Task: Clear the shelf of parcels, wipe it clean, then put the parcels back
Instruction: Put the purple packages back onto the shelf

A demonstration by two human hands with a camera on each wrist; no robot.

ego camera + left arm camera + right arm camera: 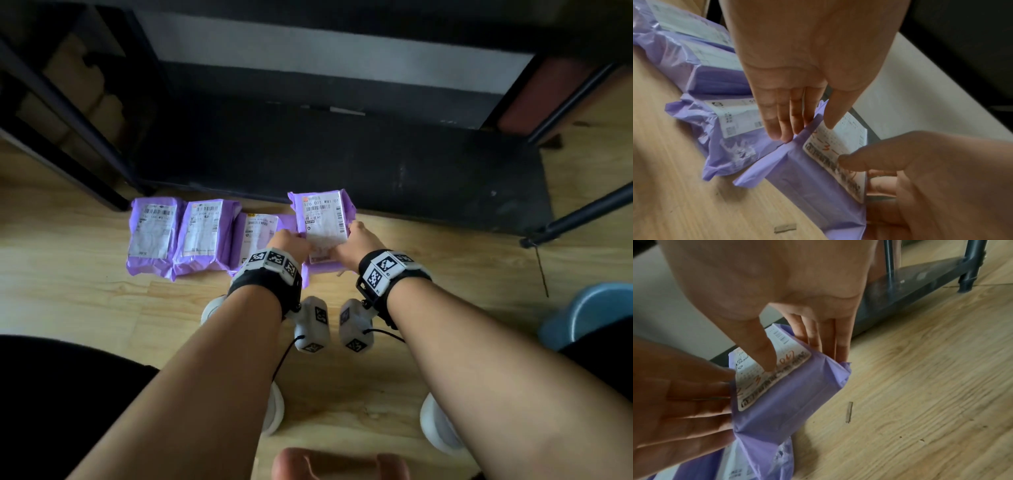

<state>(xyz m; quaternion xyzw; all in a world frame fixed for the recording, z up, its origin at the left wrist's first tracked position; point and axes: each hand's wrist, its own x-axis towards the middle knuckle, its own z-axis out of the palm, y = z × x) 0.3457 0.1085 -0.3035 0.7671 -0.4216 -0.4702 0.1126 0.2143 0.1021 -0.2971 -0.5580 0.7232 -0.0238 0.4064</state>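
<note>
Four purple parcels with white labels are lined up on the wooden floor in front of the dark, bare bottom shelf point(342, 164). Both hands hold the rightmost parcel point(322, 222) by its near end, and it looks lifted a little off the floor. My left hand point(291, 241) has its thumb on the label and its fingers down the parcel's left side; the left wrist view shows this grip on the parcel point(807, 186) by the left hand point(807, 131). My right hand point(352, 240) mirrors it, with the right hand point(803, 362) pinching the parcel point(787, 394). Three parcels point(205, 233) lie to the left.
A blue basin point(589, 311) stands on the floor at the right. A shelf leg point(534, 240) rests near the shelf's right front corner. Another rack holding cardboard boxes point(78, 85) is at the left. A small scrap point(849, 412) lies on the floor.
</note>
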